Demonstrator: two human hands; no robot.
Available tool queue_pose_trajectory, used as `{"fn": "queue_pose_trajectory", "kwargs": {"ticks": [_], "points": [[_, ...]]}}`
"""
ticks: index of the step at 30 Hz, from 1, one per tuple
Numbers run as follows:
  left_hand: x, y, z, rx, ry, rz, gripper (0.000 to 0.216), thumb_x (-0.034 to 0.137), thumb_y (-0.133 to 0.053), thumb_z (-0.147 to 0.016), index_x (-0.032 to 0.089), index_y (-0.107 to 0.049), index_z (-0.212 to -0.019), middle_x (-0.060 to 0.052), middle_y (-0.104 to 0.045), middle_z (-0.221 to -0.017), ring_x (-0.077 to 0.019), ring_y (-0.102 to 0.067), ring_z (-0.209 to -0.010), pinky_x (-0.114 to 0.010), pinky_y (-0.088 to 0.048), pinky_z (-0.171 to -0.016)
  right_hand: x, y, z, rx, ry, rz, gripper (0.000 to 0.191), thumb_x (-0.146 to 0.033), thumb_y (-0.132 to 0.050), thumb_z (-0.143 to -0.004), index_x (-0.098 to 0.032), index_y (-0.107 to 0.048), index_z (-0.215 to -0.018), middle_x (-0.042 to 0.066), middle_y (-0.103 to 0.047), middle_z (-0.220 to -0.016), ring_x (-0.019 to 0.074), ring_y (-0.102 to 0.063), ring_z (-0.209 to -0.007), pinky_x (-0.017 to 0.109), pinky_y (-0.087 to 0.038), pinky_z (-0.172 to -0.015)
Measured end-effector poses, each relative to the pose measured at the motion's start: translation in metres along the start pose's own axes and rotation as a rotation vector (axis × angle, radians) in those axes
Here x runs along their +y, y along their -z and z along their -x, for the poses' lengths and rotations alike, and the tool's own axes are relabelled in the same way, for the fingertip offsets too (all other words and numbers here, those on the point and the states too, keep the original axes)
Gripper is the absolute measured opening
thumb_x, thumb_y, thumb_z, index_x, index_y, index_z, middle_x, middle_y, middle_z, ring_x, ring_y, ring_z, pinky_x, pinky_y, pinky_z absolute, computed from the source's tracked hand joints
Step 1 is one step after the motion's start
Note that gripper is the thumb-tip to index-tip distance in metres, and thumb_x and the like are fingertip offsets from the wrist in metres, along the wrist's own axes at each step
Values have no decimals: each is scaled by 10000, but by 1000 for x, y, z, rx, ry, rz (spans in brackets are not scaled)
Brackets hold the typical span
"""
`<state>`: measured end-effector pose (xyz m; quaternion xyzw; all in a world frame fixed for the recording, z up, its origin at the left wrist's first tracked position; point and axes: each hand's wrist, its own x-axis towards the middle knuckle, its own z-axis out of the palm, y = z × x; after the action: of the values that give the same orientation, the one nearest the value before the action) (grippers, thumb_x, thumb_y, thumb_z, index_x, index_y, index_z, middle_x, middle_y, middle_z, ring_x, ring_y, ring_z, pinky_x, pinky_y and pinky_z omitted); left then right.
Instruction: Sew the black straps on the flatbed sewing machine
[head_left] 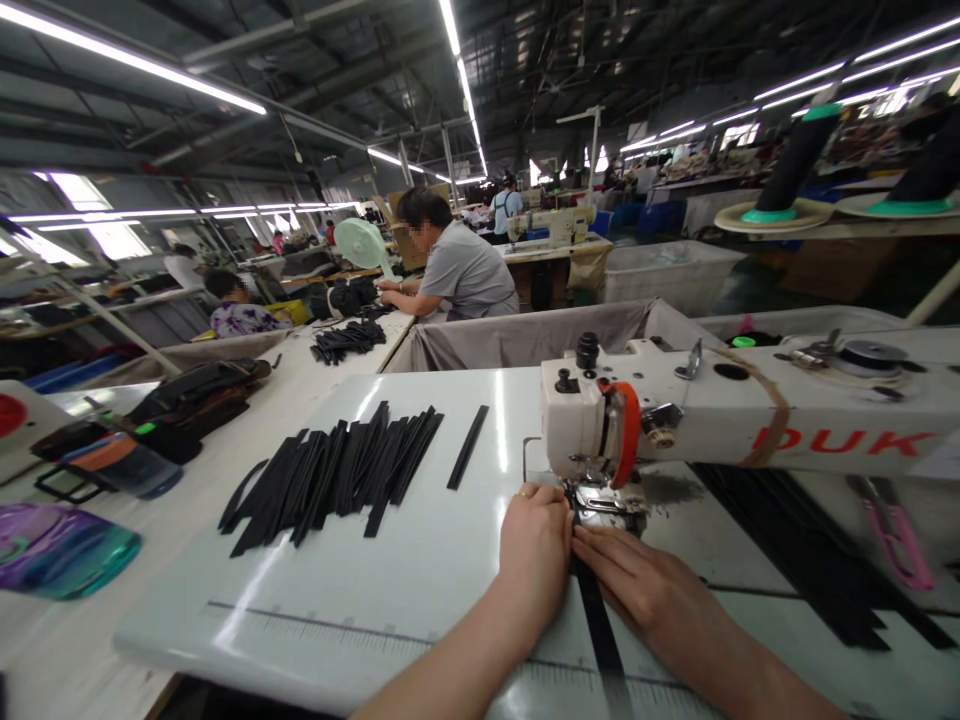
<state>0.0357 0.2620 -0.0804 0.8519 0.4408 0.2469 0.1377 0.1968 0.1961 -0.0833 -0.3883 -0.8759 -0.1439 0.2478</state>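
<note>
A black fabric strip (pixel 598 620) runs from under the sewing machine's (pixel 720 410) needle area towards the table's front edge. My left hand (pixel 536 535) is closed at the strip's left side, its fingers bent close to the presser foot (pixel 600 500). On the strip's right side, my right hand (pixel 637 575) has its fingers pressed together and holds the strip's edge. The fingertips of both hands almost meet, partly hiding the strip near the needle. To the left lie a pile of short black strips (pixel 337 470) and a single short strip (pixel 468 447).
Long black strips (pixel 795 550) and pink-handled scissors (pixel 896 535) lie right, beyond the machine arm. A ruler scale (pixel 360 628) marks the tabletop's front. Bottles (pixel 124 465) stand left. A person in a grey shirt (pixel 472 265) works ahead, beside a fabric-lined bin (pixel 525 338).
</note>
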Motion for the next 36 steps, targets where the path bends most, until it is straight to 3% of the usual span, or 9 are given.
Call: {"fn": "queue_pose_trajectory", "kwargs": {"ticks": [10, 17, 23, 36], "points": [[-3, 4, -3, 44, 15, 135, 231, 77, -525, -907, 163, -684, -763, -67, -693, -960, -227, -566, -934, -366, -486, -877, 8, 2, -5, -22, -96, -69, 356, -43, -432, -889, -143, -641, -1159, 97, -700, -1098, 209, -649, -1042, 348, -572, -885], [-1, 8, -3, 30, 24, 148, 206, 61, -535, -893, 158, -688, -796, -70, -694, -973, -237, -572, -942, -379, -496, -882, 5, 13, -5, -30, -96, -206, 274, -64, -477, -854, -181, -680, -996, 64, -700, -924, 202, -652, -892, 329, -565, -806], [0, 9, -3, 39, 24, 164, 233, 75, -521, -901, 173, -686, -769, -68, -693, -986, -239, -570, -959, -389, -492, -893, 4, 13, -2, -31, -92, -253, 257, -77, -496, -849, -207, -695, -947, 49, -686, -880, 187, -635, -862, 336, -521, -858], [2, 11, -3, 7, 0, 121, 245, 85, -494, -909, 172, -669, -761, -75, -683, -969, -241, -552, -935, -401, -490, -858, 16, 2, -5, -31, -133, -136, 372, -67, -456, -853, -167, -648, -1157, 83, -694, -1100, 220, -630, -995, 400, -536, -899]]}}
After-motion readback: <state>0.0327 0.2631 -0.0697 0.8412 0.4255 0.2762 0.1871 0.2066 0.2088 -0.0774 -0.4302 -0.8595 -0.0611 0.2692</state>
